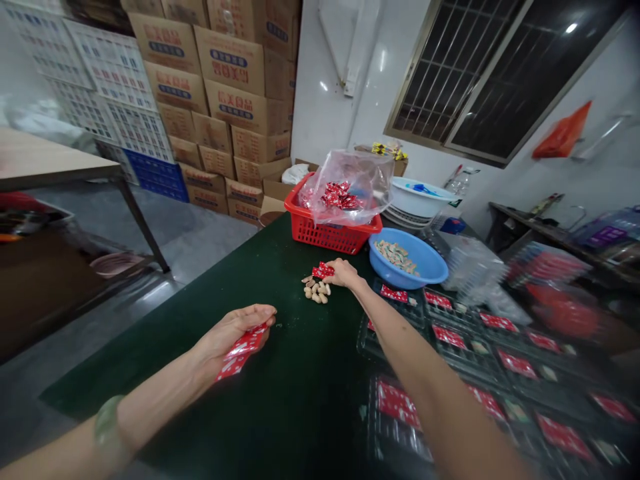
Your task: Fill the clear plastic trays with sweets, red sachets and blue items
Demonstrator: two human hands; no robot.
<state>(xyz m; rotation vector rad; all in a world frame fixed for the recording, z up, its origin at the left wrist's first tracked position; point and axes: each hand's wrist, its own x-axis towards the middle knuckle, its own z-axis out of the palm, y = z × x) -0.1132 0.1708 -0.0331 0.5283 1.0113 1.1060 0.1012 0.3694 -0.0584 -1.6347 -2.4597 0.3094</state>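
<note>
Grips red packets in left hand and right hand, near trays already bearing packets and a basket of seemingly unplaced ones

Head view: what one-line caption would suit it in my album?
Left hand with red packets in its grip, right hand touching more beside loose peanuts on a green table.

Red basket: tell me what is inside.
Inside the red basket sits a clear plastic bag with small red packets showing in it. They cover the basket's floor, so anything beneath cannot be seen.
</note>
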